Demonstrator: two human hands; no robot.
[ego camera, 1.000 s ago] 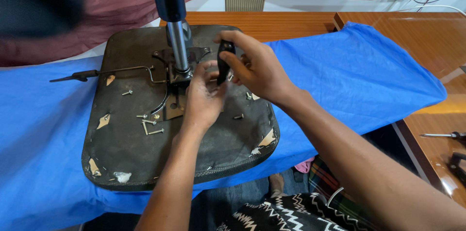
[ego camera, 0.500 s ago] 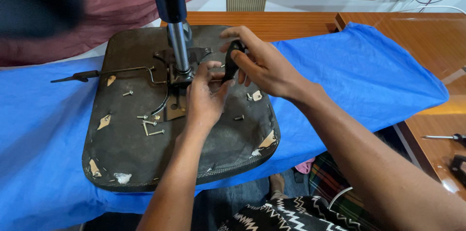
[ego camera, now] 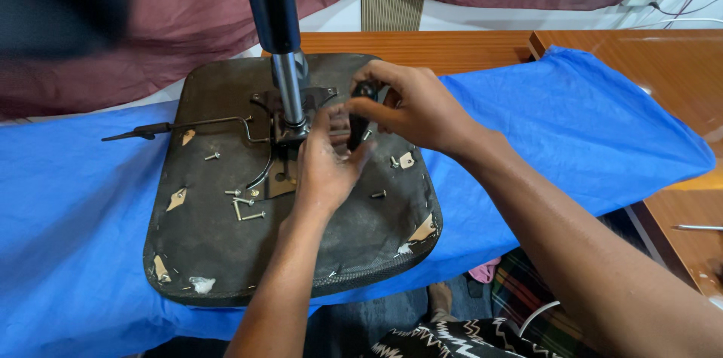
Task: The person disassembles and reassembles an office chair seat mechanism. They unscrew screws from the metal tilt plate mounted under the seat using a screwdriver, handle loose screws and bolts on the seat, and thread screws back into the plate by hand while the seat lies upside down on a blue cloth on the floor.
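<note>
Right hand (ego camera: 422, 106): pinching black knob (ego camera: 364, 94) beside gas-lift column (ego camera: 280, 49). Left hand (ego camera: 325, 166): fingers bunched, probably steadying plate; keep square.

Two bare forearms are seen, with no sleeves, watch or rings visible on them. The left hand (ego camera: 325, 166) and the right hand (ego camera: 410, 106) are uncovered, and no gloves are worn. Below the upturned seat base (ego camera: 226, 252), at the bottom edge of the view, a dark garment with a white zigzag pattern (ego camera: 452, 339) is worn, and beside it a patch of plaid cloth in green and red (ego camera: 520, 283) is seen.
</note>
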